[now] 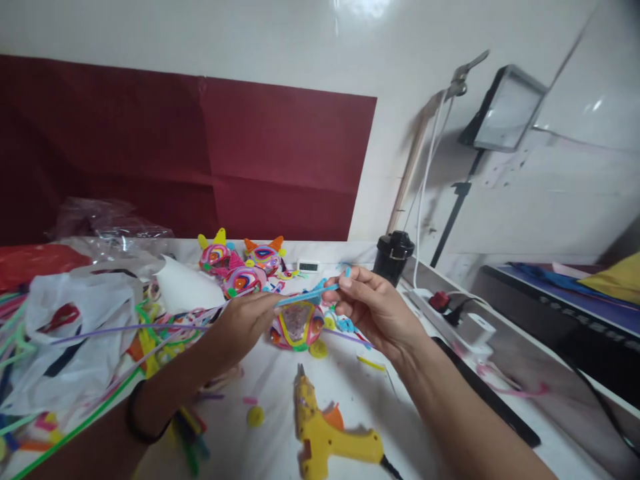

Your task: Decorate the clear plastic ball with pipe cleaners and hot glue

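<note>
Hands meet mid-frame, both forearms reaching in from 6 o'clock and angling toward each other. Left hand (245,325) comes in from 7 o'clock, wrist bent, fingers bunched and pinching one end of a blue strip (306,295). Right hand (373,308) enters from 5 o'clock, palm turned inward, thumb and fingertips clamped on the strip's other end, remaining fingers curled. The strip hangs level above the counter (273,390), stretched between the two hands. Right under it, at 6 o'clock of the strip, a pink-and-yellow paper piece (297,327) lies on the counter. A yellow glue gun (325,433) rests nearer the person, nozzle pointing to 12 o'clock. Loose colored strips (100,333) sprawl at 9 o'clock, beside a white bag (80,333).
</note>
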`<state>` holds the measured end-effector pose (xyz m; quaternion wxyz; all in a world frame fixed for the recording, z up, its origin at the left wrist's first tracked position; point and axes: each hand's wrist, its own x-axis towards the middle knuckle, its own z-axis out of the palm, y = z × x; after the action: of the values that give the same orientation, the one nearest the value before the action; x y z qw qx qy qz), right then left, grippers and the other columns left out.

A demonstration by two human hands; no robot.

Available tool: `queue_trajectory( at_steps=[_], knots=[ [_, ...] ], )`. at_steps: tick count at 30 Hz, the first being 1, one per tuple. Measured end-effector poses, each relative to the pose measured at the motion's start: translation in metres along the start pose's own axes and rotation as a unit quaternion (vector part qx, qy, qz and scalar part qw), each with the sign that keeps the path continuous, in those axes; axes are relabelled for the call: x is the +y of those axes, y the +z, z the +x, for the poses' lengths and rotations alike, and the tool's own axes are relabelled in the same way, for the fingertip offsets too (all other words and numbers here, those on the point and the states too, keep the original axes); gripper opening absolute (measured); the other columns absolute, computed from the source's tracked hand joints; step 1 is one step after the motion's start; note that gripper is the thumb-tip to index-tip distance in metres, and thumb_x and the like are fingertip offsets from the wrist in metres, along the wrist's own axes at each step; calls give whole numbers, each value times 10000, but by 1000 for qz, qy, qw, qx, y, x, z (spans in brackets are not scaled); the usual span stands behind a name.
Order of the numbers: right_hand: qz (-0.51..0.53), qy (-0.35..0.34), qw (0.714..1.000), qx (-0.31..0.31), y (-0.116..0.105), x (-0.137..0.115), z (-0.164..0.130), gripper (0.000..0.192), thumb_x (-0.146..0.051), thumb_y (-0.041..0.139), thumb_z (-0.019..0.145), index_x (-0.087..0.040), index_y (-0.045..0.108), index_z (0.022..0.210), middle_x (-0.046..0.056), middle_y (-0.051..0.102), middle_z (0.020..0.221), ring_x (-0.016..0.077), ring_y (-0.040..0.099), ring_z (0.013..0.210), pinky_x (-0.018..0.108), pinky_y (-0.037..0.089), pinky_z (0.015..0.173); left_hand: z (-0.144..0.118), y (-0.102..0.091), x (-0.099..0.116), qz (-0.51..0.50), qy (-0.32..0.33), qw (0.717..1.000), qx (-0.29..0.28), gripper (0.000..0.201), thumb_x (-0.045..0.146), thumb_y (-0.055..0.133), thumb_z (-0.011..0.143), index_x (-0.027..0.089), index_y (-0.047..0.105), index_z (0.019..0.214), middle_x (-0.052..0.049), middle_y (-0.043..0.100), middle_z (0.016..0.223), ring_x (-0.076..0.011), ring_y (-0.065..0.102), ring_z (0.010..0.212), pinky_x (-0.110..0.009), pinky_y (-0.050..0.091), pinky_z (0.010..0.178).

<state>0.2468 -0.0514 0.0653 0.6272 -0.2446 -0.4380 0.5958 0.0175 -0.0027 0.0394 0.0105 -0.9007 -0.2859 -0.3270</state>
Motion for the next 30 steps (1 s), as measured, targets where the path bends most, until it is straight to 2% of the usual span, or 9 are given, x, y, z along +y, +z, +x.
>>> queue_trajectory(
  at_steps=[3,5,7,9,12,16,23,26,30],
  knots=[
    [-23,22,998,55,-18,10,6,348,-263,945,537,-153,623,608,18,731,648,144,728,586,145,560,471,0,2,-8,-22,-86,996,-3,343,352,396,970,198,655,1135,-46,760,1075,-208,712,948,-283,544,841],
    [-53,44,993,100,-30,22,12,391,-267,956,472,-159,597,582,4,707,592,148,710,542,157,544,429,-4,6,-15,-34,-111,993,-12,305,355,419,951,204,635,1104,-27,760,987,-201,710,879,-282,544,793],
    [-70,56,989,121,-39,36,17,400,-265,951,454,-163,583,573,6,695,556,149,690,504,166,524,393,-7,14,-23,-42,-100,994,-10,257,330,408,949,210,633,970,-4,737,846,-184,697,791,-269,538,746],
    [-82,61,986,131,-44,48,22,391,-264,939,465,-162,574,563,17,685,517,137,658,458,163,498,365,-11,24,-31,-23,-75,997,17,280,309,380,957,213,626,861,-10,715,808,-177,683,771,-267,530,739],
    [-97,64,983,142,-47,59,26,381,-266,922,477,-163,563,556,37,681,490,116,618,414,154,473,355,-14,36,-41,-3,-53,998,44,313,305,367,963,216,637,833,-27,711,816,-186,677,800,-284,526,762],
    [-107,62,981,149,-49,63,28,378,-277,897,488,-171,552,602,43,699,518,107,604,415,162,480,378,-16,43,-47,5,-45,997,63,319,300,367,975,209,648,854,-31,708,818,-185,677,797,-291,533,781],
    [-124,38,983,129,-48,61,28,406,-297,883,509,-170,618,790,-37,660,519,108,610,470,169,486,408,-18,41,-50,11,-32,996,87,310,292,390,976,210,673,880,-28,735,849,-181,694,806,-271,540,798],
    [-144,32,983,109,-48,55,26,385,-314,903,513,-163,628,737,-28,661,526,124,632,502,186,499,429,-17,36,-48,-5,-66,995,73,299,316,407,959,217,677,876,-26,740,860,-184,695,802,-273,536,797],
    [-166,28,982,84,-49,44,24,368,-285,933,472,-152,628,628,14,679,507,115,597,443,200,487,429,-16,29,-42,-39,-115,991,53,298,356,427,928,210,678,859,-25,732,840,-189,692,790,-275,520,758]
  ],
)
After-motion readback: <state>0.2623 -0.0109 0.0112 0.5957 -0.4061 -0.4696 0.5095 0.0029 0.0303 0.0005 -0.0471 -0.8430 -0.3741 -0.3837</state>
